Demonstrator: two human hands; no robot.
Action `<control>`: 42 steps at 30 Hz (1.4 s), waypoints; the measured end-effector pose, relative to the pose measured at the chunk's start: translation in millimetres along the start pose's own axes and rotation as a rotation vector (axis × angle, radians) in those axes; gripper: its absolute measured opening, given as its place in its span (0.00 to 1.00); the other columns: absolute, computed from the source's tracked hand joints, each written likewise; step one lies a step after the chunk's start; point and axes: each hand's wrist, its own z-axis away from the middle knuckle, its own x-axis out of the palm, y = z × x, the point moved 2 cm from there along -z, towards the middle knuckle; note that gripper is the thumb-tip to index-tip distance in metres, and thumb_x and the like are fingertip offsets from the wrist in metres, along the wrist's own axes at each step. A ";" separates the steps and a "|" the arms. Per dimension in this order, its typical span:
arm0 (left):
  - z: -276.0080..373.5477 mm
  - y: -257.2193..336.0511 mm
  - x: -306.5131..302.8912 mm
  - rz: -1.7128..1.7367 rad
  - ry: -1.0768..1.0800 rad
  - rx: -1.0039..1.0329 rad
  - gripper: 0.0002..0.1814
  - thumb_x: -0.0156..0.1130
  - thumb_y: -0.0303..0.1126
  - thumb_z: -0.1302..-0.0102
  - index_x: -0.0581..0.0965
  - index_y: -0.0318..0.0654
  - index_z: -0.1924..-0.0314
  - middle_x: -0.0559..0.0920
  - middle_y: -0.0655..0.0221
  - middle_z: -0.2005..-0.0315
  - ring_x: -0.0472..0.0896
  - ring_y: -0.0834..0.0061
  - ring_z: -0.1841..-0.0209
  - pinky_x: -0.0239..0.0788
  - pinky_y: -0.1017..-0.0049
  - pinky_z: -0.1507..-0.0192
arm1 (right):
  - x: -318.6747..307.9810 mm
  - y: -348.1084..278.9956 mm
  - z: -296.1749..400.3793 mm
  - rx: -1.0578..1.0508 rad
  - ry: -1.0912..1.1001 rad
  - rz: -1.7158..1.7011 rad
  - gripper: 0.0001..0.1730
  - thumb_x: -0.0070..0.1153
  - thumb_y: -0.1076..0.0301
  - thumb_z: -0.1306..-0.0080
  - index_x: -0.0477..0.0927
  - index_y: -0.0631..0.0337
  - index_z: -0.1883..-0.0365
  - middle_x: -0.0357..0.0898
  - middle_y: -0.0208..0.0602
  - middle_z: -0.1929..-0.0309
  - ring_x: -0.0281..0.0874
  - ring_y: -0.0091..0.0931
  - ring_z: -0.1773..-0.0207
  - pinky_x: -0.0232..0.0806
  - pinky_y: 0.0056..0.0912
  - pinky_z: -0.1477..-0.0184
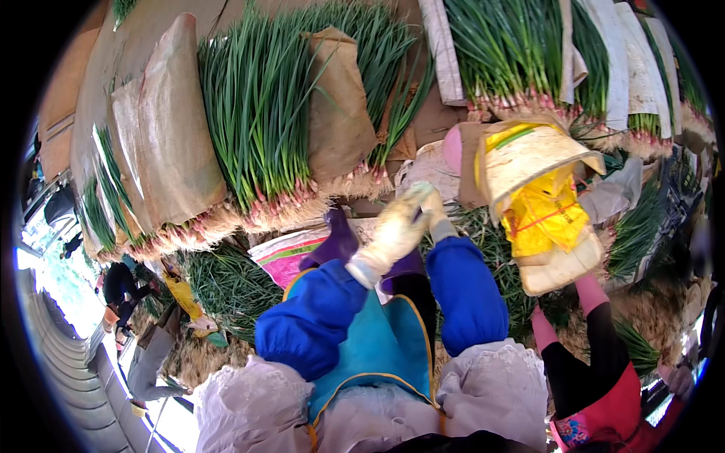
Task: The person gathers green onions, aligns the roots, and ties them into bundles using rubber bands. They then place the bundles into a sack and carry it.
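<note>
My left hand (391, 232), in a pale work glove, reaches forward and is blurred by motion. My right hand (435, 208), gloved the same way, meets it at the fingers. Whether anything is between them cannot be told. Below them show my purple rubber boots (333, 238) and a teal apron (362, 340) with orange trim. Beyond my hands lie rows of green onions (257, 130) with pink-white bases and stringy roots. A brown cloth strip (340, 107) covers part of the row. Loose green leaves (226, 283) are heaped on the ground at left.
A pink printed sack (283, 257) lies by my left boot. A stiff pale piece with yellow plastic (546, 209) is close at right. Beside it is a co-worker (600, 385) in red and black. At far left another person (150, 362) bends down. More onions (510, 56) lie at upper right.
</note>
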 end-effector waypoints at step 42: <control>600.2 -192.6 177.2 1.459 1.334 -1.362 0.14 0.49 0.28 0.42 0.76 0.35 0.57 0.80 0.65 0.69 0.77 0.77 0.67 0.67 0.78 0.64 | 280.5 -251.3 1.1 0.269 -0.849 0.507 0.22 0.43 0.47 0.35 0.73 0.58 0.70 0.72 0.31 0.82 0.68 0.23 0.85 0.58 0.25 0.86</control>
